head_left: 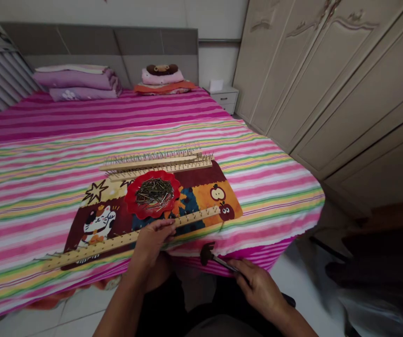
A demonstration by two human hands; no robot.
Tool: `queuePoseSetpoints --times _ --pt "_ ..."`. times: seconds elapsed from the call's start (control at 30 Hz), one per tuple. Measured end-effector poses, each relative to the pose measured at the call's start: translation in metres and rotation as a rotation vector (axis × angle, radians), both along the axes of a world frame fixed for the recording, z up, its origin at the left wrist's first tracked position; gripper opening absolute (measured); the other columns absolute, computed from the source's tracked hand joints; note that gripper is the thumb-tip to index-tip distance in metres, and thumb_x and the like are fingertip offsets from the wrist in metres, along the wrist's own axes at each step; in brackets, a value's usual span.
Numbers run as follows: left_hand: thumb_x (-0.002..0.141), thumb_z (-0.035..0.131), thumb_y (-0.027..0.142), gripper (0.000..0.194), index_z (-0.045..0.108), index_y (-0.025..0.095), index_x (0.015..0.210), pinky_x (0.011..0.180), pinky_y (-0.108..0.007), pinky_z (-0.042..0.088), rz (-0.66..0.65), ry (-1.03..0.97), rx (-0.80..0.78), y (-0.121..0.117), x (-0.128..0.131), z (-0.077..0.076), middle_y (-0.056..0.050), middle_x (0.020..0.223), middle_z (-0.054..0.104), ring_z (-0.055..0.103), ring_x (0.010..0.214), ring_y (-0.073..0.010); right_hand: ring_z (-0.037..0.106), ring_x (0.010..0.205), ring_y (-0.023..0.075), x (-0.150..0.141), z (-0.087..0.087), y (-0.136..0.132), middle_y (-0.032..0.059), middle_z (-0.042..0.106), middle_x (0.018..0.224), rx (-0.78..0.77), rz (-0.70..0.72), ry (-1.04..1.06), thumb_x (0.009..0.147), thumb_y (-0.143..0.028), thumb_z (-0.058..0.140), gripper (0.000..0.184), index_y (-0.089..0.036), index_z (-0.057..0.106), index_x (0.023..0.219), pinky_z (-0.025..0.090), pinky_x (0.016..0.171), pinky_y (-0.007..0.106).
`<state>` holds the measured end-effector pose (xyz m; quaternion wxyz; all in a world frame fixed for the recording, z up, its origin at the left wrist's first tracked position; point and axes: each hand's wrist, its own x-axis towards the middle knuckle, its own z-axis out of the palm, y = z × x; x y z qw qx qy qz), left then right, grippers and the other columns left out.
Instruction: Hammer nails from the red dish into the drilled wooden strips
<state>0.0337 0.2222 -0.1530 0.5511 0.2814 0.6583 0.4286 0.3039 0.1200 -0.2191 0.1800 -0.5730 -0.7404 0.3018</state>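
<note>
A long wooden strip (201, 215) with several nails standing up along it lies across a patterned mat near the bed's front edge. My left hand (154, 238) is closed around the strip's near middle, fingers over its top; whether a nail is also pinched there I cannot make out. In my right hand (259, 285) is a claw hammer (222, 263), gripped by the handle, its dark head just off the bed's edge, apart from the strip. A red scalloped dish (130, 200) full of loose nails (154, 193) sits beyond my left hand.
Behind the dish lie more nail-studded wooden strips (152, 164). The patterned mat (219, 175) rests on a striped bedsheet (268, 173). Folded bedding (75, 82) is stacked by the headboard (85, 40). A wardrobe (324, 70) and a small nightstand (225, 98) stand right of the bed.
</note>
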Motion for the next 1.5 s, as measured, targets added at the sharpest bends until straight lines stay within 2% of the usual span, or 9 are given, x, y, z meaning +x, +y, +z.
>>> queuePoseSetpoints --times 0.17,0.3,0.5,0.6,0.7,1.17,1.33,1.43,1.5 --pt "0.054 0.07 0.04 0.034 0.072 0.018 0.08 0.063 -0.026 0.049 0.004 0.195 0.129 -0.009 0.001 -0.026 -0.002 0.071 0.071 0.062 0.066 -0.0151 0.07 0.095 0.0235 0.002 -0.003 0.0 0.0104 0.073 0.106 0.054 0.001 0.059 0.083 -0.013 0.047 0.038 -0.017 0.068 0.114 0.056 0.081 0.033" --pt "0.065 0.062 0.044 0.033 0.071 0.021 0.087 0.068 -0.029 0.049 0.009 0.357 0.176 -0.013 0.002 -0.036 -0.002 0.08 0.072 0.063 0.068 -0.0166 0.07 0.096 0.0209 0.0 0.004 -0.006 0.0107 0.074 0.105 0.12 -0.028 0.124 0.088 -0.018 0.047 0.03 -0.016 0.067 0.112 0.056 0.082 0.029" --pt "0.072 0.056 0.043 0.025 0.07 0.023 0.08 0.076 -0.031 0.047 -0.026 0.605 0.304 -0.012 0.005 -0.037 -0.001 0.079 0.071 0.063 0.077 -0.0188 0.067 0.091 0.0148 -0.025 0.047 0.0 0.0031 0.071 0.1 0.35 -0.065 0.29 0.091 -0.014 0.051 0.036 -0.028 0.057 0.124 0.054 0.077 0.021" --pt "0.074 0.054 0.039 0.023 0.069 0.023 0.078 0.079 -0.03 0.047 -0.051 0.674 0.384 -0.01 0.007 -0.039 -0.001 0.081 0.071 0.063 0.081 -0.0186 0.066 0.086 0.0154 -0.04 0.066 0.017 0.0045 0.068 0.095 0.419 -0.038 0.286 0.091 -0.011 0.049 0.04 -0.027 0.055 0.127 0.054 0.072 0.022" --pt "0.077 0.051 0.037 0.022 0.068 0.023 0.078 0.075 -0.029 0.047 -0.057 0.724 0.435 -0.011 0.008 -0.043 -0.001 0.08 0.07 0.063 0.078 -0.0177 0.064 0.081 0.0168 -0.053 0.073 0.034 0.0066 0.066 0.092 0.451 -0.019 0.245 0.091 -0.01 0.046 0.039 -0.023 0.056 0.127 0.054 0.068 0.025" --pt "0.079 0.051 0.028 0.016 0.066 0.023 0.075 0.07 -0.026 0.047 -0.069 0.804 0.489 -0.018 0.006 -0.041 -0.001 0.076 0.068 0.063 0.074 -0.0162 0.066 0.069 0.0211 -0.073 0.08 0.047 0.0109 0.064 0.084 0.515 0.086 0.021 0.092 -0.012 0.04 0.037 -0.015 0.06 0.124 0.056 0.057 0.031" --pt "0.078 0.05 0.029 0.018 0.067 0.023 0.079 0.076 -0.029 0.049 -0.068 0.765 0.485 -0.016 0.007 -0.04 -0.002 0.081 0.07 0.064 0.079 -0.0175 0.065 0.08 0.0188 -0.059 0.085 0.035 0.0087 0.065 0.091 0.493 0.036 0.153 0.092 -0.011 0.043 0.04 -0.021 0.055 0.129 0.056 0.066 0.028" --pt "0.077 0.053 0.031 0.019 0.068 0.022 0.084 0.078 -0.03 0.05 -0.1 0.742 0.455 -0.018 0.005 -0.037 -0.003 0.086 0.071 0.065 0.082 -0.0181 0.067 0.087 0.0162 -0.044 0.075 0.023 0.0054 0.07 0.097 0.45 0.005 0.253 0.091 -0.012 0.049 0.039 -0.027 0.056 0.126 0.056 0.073 0.024" --pt "0.075 0.055 0.031 0.02 0.068 0.022 0.087 0.078 -0.03 0.05 -0.124 0.758 0.417 -0.022 0.001 -0.032 -0.004 0.088 0.071 0.065 0.084 -0.0186 0.069 0.087 0.0149 -0.032 0.058 0.014 0.0029 0.073 0.099 0.393 -0.003 0.27 0.09 -0.015 0.053 0.037 -0.03 0.058 0.124 0.056 0.075 0.021"
